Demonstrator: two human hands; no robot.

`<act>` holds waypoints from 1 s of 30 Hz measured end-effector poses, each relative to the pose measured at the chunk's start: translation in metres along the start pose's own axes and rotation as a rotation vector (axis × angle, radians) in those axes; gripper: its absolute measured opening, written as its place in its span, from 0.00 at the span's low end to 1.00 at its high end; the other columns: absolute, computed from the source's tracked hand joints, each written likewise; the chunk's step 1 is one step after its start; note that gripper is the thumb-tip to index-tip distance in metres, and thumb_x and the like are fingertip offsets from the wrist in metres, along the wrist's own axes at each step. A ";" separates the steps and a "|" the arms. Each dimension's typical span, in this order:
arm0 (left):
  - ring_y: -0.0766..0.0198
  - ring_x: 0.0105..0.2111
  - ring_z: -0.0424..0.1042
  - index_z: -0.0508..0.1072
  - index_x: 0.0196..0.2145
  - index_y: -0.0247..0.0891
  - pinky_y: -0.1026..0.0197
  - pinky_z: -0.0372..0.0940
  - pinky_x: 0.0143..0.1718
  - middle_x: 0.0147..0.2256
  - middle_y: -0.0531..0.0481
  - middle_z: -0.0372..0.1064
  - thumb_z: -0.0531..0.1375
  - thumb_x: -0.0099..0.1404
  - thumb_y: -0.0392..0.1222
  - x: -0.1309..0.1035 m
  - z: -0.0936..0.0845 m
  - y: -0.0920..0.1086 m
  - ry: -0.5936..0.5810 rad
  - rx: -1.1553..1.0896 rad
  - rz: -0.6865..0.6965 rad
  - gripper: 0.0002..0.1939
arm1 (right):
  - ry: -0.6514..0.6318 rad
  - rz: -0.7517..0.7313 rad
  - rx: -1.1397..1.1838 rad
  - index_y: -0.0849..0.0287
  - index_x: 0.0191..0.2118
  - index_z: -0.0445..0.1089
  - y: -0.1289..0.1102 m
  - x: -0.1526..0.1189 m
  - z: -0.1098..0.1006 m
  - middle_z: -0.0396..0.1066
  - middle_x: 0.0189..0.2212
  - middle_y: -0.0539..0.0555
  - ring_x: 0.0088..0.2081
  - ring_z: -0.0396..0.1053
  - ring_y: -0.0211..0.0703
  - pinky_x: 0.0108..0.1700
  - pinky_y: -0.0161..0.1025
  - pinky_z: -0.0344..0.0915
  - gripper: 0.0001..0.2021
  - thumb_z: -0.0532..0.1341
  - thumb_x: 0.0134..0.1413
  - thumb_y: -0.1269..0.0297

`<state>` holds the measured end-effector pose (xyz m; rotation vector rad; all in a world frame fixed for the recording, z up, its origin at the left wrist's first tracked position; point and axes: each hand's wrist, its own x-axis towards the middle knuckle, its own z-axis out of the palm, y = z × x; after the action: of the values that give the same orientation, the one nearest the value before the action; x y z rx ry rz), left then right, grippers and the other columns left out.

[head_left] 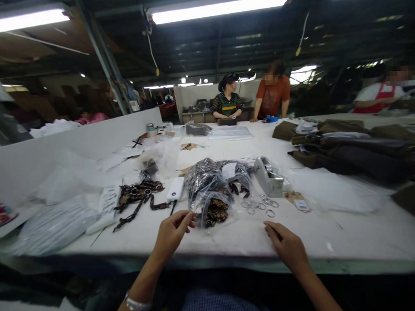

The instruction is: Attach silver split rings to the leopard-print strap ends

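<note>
My left hand (174, 233) is closed, thumb and forefinger pinched at the left edge of a clear plastic bag (208, 187). Inside that bag is leopard-print fabric, bunched, with the bag's mouth facing me. My right hand (288, 244) hovers over the table's near part, fingertips pressed together, with nothing visible in them. Just beyond it lie several metal rings (270, 213). A second clear bag (237, 172) with a white label sits behind the first, holding similar dark fabric. To the left, leopard-print straps (136, 194) with metal rings lie in a tangle.
A grey tape dispenser (270, 178) stands right of the bags, beside cardboard tags (297, 201). Clear plastic sheets (338, 189) spread to the right; dark folded garments (357, 145) are piled behind. A white box (175, 189) lies left. Two people stand across the table (238, 247).
</note>
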<state>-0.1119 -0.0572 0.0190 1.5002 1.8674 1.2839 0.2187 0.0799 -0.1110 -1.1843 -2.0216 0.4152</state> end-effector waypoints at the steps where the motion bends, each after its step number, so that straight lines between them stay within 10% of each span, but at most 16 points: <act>1: 0.59 0.32 0.79 0.77 0.41 0.36 0.62 0.73 0.31 0.34 0.46 0.80 0.55 0.68 0.47 0.003 0.006 -0.001 -0.025 0.103 0.045 0.14 | 0.012 -0.006 -0.008 0.55 0.44 0.75 -0.002 0.000 0.000 0.78 0.42 0.57 0.44 0.76 0.52 0.48 0.46 0.71 0.15 0.54 0.62 0.57; 6: 0.59 0.48 0.75 0.76 0.47 0.41 0.62 0.67 0.52 0.48 0.48 0.77 0.54 0.67 0.30 0.042 0.063 0.001 -0.179 0.520 0.292 0.16 | 0.060 -0.021 0.037 0.56 0.44 0.76 -0.008 0.003 0.000 0.79 0.40 0.56 0.41 0.77 0.50 0.45 0.43 0.71 0.13 0.55 0.62 0.62; 10: 0.52 0.47 0.75 0.74 0.49 0.38 0.54 0.67 0.48 0.51 0.40 0.74 0.52 0.65 0.25 0.081 0.098 0.000 -0.198 0.676 0.302 0.20 | 0.071 -0.009 0.077 0.56 0.44 0.76 -0.010 0.005 -0.004 0.79 0.39 0.56 0.40 0.76 0.50 0.45 0.43 0.71 0.12 0.55 0.62 0.64; 17: 0.51 0.42 0.76 0.77 0.45 0.41 0.54 0.66 0.44 0.45 0.44 0.78 0.53 0.67 0.33 0.089 0.101 -0.017 -0.235 0.840 0.394 0.15 | 0.076 0.075 0.091 0.56 0.44 0.75 -0.010 0.009 -0.006 0.78 0.33 0.53 0.34 0.76 0.43 0.43 0.37 0.71 0.12 0.55 0.63 0.65; 24: 0.45 0.45 0.74 0.76 0.46 0.37 0.50 0.64 0.45 0.46 0.39 0.77 0.58 0.66 0.37 0.080 0.113 -0.020 -0.179 0.897 0.529 0.13 | 0.123 0.270 -0.011 0.59 0.50 0.73 -0.007 0.045 -0.004 0.71 0.51 0.62 0.47 0.72 0.50 0.51 0.43 0.65 0.14 0.58 0.59 0.68; 30: 0.50 0.41 0.77 0.78 0.44 0.39 0.53 0.65 0.43 0.41 0.42 0.79 0.53 0.70 0.42 0.068 0.116 -0.013 -0.165 0.851 0.614 0.14 | 0.057 0.398 0.027 0.60 0.37 0.76 -0.003 0.069 -0.006 0.72 0.42 0.60 0.38 0.72 0.49 0.44 0.41 0.64 0.08 0.65 0.48 0.73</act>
<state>-0.0507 0.0506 -0.0338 2.6700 2.0170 0.4932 0.2006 0.1363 -0.0752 -1.5673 -1.7237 0.5918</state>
